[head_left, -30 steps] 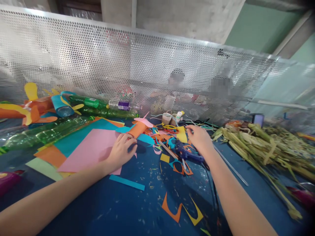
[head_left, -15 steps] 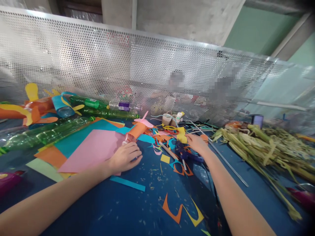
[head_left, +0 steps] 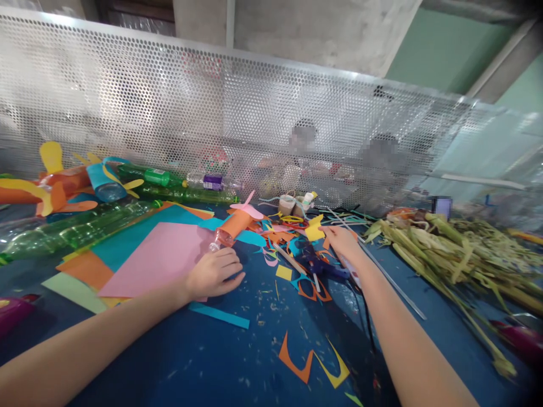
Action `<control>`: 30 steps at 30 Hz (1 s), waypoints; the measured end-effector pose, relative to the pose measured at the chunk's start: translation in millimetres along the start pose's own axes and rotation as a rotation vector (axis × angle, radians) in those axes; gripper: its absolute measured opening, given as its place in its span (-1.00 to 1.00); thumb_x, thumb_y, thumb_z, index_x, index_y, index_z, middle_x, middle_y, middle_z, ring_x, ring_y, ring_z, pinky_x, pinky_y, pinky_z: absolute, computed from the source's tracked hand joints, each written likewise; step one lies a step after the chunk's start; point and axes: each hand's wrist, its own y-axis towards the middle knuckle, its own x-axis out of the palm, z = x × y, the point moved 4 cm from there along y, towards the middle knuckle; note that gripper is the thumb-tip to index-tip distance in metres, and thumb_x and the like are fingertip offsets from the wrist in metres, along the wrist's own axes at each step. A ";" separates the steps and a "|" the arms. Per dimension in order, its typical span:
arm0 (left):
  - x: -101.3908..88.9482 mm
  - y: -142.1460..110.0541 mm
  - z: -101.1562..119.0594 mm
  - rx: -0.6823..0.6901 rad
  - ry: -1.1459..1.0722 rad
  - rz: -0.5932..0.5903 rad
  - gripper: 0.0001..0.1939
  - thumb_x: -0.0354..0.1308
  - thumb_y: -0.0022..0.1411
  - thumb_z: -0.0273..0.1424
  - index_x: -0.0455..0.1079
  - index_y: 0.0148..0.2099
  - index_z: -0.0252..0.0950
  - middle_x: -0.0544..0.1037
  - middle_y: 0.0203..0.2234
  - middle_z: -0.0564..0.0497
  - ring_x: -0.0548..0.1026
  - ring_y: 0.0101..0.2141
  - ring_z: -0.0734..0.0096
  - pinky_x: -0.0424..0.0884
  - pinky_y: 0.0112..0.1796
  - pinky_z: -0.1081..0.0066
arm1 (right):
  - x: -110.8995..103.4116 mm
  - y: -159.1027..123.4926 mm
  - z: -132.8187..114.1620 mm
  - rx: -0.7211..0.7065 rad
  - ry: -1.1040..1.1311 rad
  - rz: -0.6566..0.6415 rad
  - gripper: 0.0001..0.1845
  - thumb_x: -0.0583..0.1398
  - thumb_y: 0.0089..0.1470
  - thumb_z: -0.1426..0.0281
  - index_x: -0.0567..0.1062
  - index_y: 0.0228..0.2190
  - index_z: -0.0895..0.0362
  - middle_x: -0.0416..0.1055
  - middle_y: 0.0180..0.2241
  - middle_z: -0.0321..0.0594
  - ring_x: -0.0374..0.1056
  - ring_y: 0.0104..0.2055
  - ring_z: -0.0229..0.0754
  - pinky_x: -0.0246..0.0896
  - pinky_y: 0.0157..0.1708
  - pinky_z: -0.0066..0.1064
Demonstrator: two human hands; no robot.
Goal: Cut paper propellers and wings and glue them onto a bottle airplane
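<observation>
My right hand [head_left: 343, 244] pinches the edge of a small curved piece of yellow paper [head_left: 314, 228] above a pile of scraps. Just below that hand lies a dark blue glue gun [head_left: 324, 267]. My left hand [head_left: 215, 275] rests on the blue table with fingers loosely bent and slightly apart, holding nothing. Close beyond its knuckles lies a small clear plastic bottle [head_left: 217, 239] wrapped in orange paper [head_left: 236, 224]. Pink paper blades [head_left: 249, 209] sit at its far end, and blue paper wings [head_left: 251, 236] stick out at the sides.
Stacked coloured paper sheets [head_left: 156, 260] lie at left, before green bottles [head_left: 85, 229] and a decorated orange bottle [head_left: 63, 183]. Dried husks [head_left: 445, 249] cover the right side. Orange cut-offs [head_left: 297, 362] lie in front. A perforated metal screen [head_left: 169, 113] stands behind; people show through it.
My right hand has lifted the yellow paper slightly and turned it, uncovering more of the glue gun. My left hand has barely moved beside the bottle.
</observation>
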 end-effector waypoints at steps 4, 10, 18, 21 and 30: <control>1.5 -0.2 -0.3 0.015 0.010 0.016 -0.84 0.01 0.19 -0.44 0.41 -0.33 -0.31 0.50 -0.44 -0.05 0.42 -0.33 0.34 0.40 -0.26 0.33 | -19.3 -5.0 -15.7 -0.016 0.153 0.085 -0.57 -0.04 0.14 0.39 0.47 -0.12 0.36 0.41 -0.08 0.14 0.30 -0.01 0.08 0.12 -0.01 -0.13; -4.0 -2.0 1.9 0.025 0.021 0.145 -0.86 0.06 0.15 -0.47 0.37 -0.22 -0.34 0.50 -0.38 -0.06 0.44 -0.31 0.36 0.42 -0.25 0.35 | -31.5 -33.9 -64.3 -0.194 0.657 -0.265 -0.58 0.02 0.16 0.25 0.39 0.00 0.13 0.40 -0.04 -0.14 0.37 -0.07 -0.13 0.28 -0.05 -0.28; -10.4 -2.4 7.2 0.100 0.078 0.146 -0.77 0.06 0.14 -0.43 0.37 -0.13 -0.35 0.53 -0.30 -0.11 0.44 -0.17 0.20 0.41 -0.15 0.22 | 0.9 -86.0 -113.0 -0.179 0.666 -1.186 -0.60 0.21 0.02 0.28 0.45 -0.08 0.11 0.47 -0.14 -0.18 0.40 -0.09 -0.14 0.24 -0.01 -0.29; -4.2 0.2 7.8 0.099 -0.036 0.067 -0.75 0.06 0.14 -0.42 0.38 -0.11 -0.33 0.55 -0.35 -0.08 0.44 -0.18 0.22 0.42 -0.17 0.24 | 8.1 -88.5 -114.4 -0.165 0.633 -1.214 -0.59 0.21 0.01 0.26 0.45 -0.08 0.14 0.50 -0.19 -0.17 0.43 -0.15 -0.16 0.29 -0.07 -0.33; 4.9 5.1 16.4 -0.093 -0.272 -0.150 -0.55 0.09 0.14 -0.24 0.28 0.07 -0.23 0.38 -0.02 -0.12 0.30 0.01 0.17 0.26 0.00 0.14 | -3.2 -96.7 -126.6 -0.232 0.655 -1.304 -0.62 0.15 0.07 0.25 0.47 -0.12 0.20 0.50 -0.29 -0.11 0.45 -0.28 -0.23 0.38 -0.31 -0.45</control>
